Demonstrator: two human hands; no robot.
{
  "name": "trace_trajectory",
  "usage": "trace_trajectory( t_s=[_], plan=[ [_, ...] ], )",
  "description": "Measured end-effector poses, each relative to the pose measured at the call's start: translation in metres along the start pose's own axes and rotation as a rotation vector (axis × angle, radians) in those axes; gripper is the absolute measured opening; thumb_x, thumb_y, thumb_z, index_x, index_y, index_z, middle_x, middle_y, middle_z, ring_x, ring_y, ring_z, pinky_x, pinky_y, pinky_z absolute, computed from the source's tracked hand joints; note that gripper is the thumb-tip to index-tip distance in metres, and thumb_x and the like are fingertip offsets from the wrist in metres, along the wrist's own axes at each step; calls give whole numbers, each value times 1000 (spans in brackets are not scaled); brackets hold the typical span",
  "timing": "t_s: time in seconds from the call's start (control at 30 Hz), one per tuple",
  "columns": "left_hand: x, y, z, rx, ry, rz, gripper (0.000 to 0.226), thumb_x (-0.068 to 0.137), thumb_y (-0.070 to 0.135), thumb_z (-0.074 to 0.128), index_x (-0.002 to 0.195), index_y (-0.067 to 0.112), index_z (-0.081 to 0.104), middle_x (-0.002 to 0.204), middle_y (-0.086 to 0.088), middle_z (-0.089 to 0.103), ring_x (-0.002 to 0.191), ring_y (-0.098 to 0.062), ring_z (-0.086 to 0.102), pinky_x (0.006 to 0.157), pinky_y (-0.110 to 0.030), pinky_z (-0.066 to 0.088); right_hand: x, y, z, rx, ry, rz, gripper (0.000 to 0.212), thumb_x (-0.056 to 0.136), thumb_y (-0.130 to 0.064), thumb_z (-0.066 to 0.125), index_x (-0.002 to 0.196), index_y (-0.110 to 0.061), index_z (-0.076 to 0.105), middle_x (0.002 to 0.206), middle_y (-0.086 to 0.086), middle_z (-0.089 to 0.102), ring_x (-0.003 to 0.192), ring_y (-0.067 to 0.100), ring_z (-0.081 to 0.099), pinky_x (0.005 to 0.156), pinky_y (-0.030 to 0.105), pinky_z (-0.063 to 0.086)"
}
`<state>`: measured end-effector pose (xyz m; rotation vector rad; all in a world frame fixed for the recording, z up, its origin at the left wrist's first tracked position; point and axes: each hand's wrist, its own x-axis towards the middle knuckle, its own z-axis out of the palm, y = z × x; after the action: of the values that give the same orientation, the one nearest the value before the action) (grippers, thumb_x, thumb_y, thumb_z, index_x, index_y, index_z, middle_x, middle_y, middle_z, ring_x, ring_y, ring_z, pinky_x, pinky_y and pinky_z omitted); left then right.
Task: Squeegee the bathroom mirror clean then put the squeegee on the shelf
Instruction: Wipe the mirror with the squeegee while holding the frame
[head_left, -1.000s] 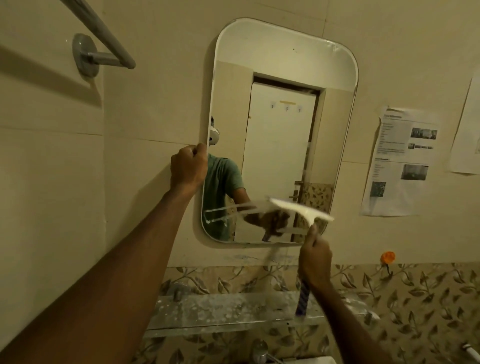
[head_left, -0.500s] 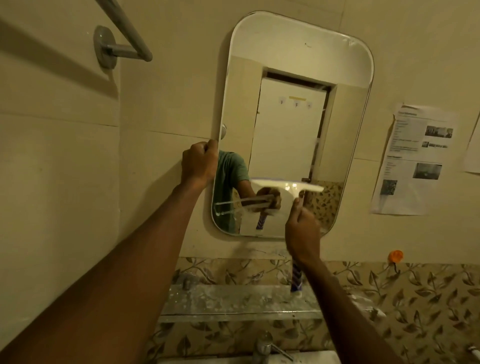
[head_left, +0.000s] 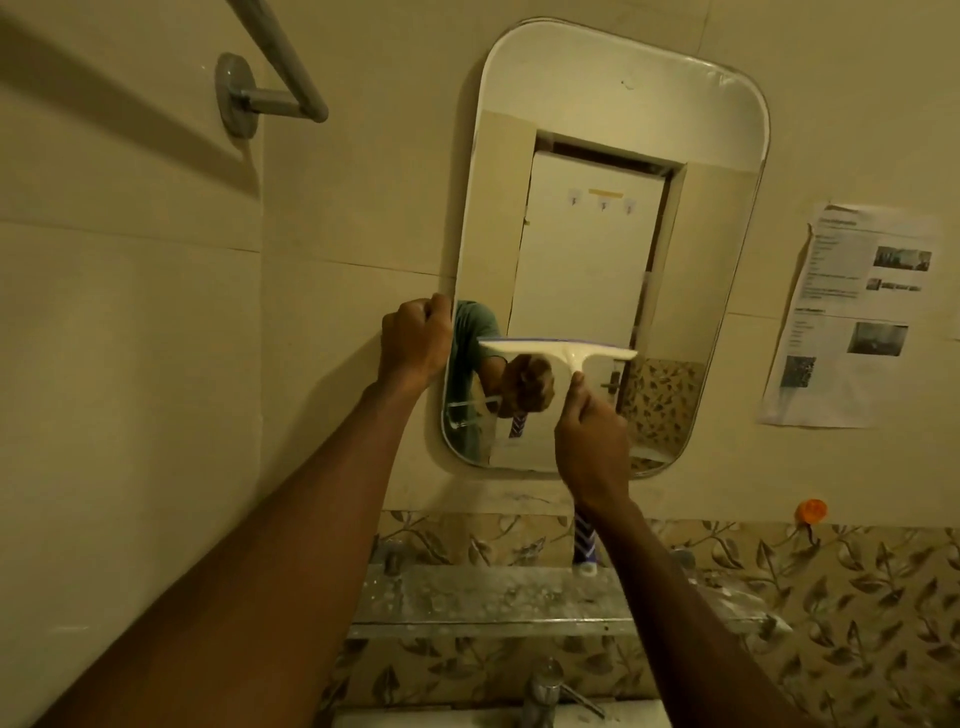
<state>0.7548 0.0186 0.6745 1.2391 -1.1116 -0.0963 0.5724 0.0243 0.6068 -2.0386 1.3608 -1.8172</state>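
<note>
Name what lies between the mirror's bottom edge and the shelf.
Head view: only bare wall between mirror and shelf, crossed by the squeegee handle.

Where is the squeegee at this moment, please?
The squeegee is in the right hand, its blade level across the lower half of the mirror, above the glass shelf.

The room is clad in cream wall tiles (head_left: 156, 364), bordered below by a leaf-patterned band (head_left: 857, 597); a metal towel bar (head_left: 280, 57) is mounted upper left under dim yellowish light.
</note>
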Motion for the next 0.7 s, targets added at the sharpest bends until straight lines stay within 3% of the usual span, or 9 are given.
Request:
trace_trajectory(
  t_s=[0.17, 0.23, 0.43, 0.53, 0.7],
  plan=[
    [2, -3, -1, -36, -13, -8, 56, 84, 46, 34, 82, 1, 68, 82, -20, 70, 79, -34, 68, 75, -52, 59, -85, 42, 44, -64, -99, 143, 59, 93, -55, 15, 63, -21, 53, 48, -6, 47, 35, 6, 41, 34, 15, 25],
    [1, -1, 0, -41, -14, -13, 54, 87, 44, 34, 83, 2, 68, 84, -20, 70, 80, -34, 68, 77, -52, 58, -98, 46, 45, -125, -117, 151, 58, 95, -52, 17, 63, -21, 53, 50, -5, 50, 39, 5, 44, 38, 15, 25],
    [2, -1, -3, -57, -35, -70, 53, 87, 45, 34, 81, 6, 68, 86, -18, 71, 81, -33, 68, 79, -53, 58, -39, -3, 23, 2, -81, 23, 47, 104, -33, 29, 62, -24, 47, 48, -9, 42, 37, 3, 35, 34, 12, 32],
    [3, -1, -5, -82, -52, -97, 56, 87, 48, 31, 85, 5, 68, 88, -19, 71, 82, -33, 69, 79, -54, 58, -30, -4, 32, -67, -76, 11, 48, 103, -37, 28, 66, -19, 52, 49, -8, 45, 38, 3, 40, 33, 13, 29],
    [4, -1, -6, -81, -72, -104, 57, 86, 50, 31, 86, 6, 68, 87, -18, 71, 82, -32, 69, 80, -53, 58, -91, 38, 49, -142, -166, 55, 53, 96, -49, 21, 69, -18, 54, 49, -5, 49, 37, 7, 43, 37, 18, 29]
  ],
)
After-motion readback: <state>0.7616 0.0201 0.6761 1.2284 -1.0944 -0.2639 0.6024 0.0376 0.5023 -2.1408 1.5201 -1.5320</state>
